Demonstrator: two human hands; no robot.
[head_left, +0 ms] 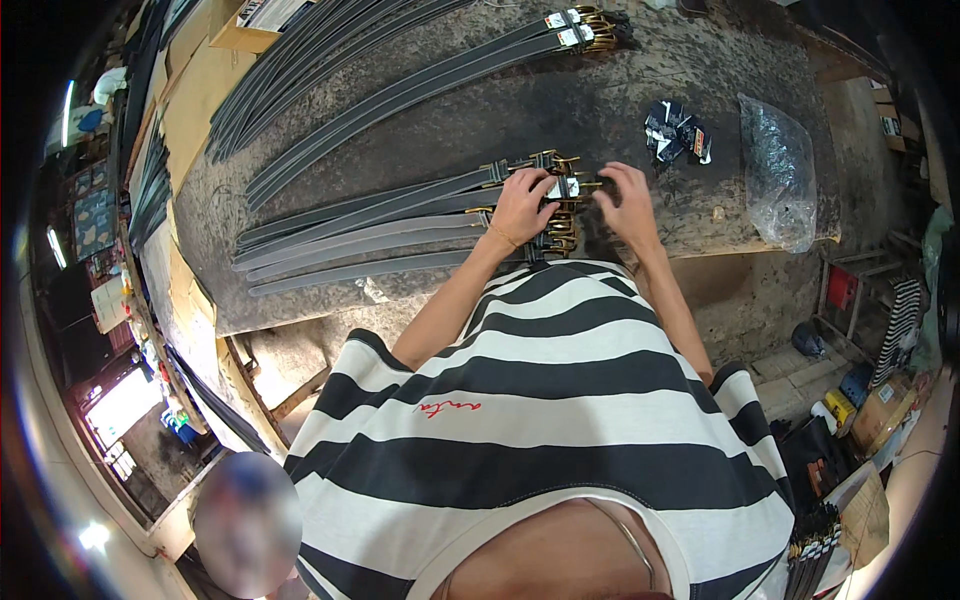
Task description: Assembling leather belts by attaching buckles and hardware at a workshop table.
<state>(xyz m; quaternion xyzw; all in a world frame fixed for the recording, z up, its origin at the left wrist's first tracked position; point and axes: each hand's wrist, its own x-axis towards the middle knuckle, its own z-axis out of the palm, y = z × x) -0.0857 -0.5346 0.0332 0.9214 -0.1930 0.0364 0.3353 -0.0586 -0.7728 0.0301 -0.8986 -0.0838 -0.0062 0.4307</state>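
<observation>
Dark belts (380,205) lie side by side on the worktable in front of me, their brass-coloured buckles (560,235) bunched at the right end. My left hand (520,208) closes over one belt just behind its buckle, thumb and fingers beside a white tag (565,188). To the right of that buckle is my right hand (626,203), its fingers curved and the thumb apart from them. The buckle's end reaches toward its fingertips; I see nothing held there.
More belts (400,90) with tagged buckles lie farther back on the dark, worn table (420,130). A heap of small dark-and-white tags (677,132) and a clear plastic bag (778,175) lie at right. An open cardboard box (240,28) stands back left; a blurred person (248,525) is lower left.
</observation>
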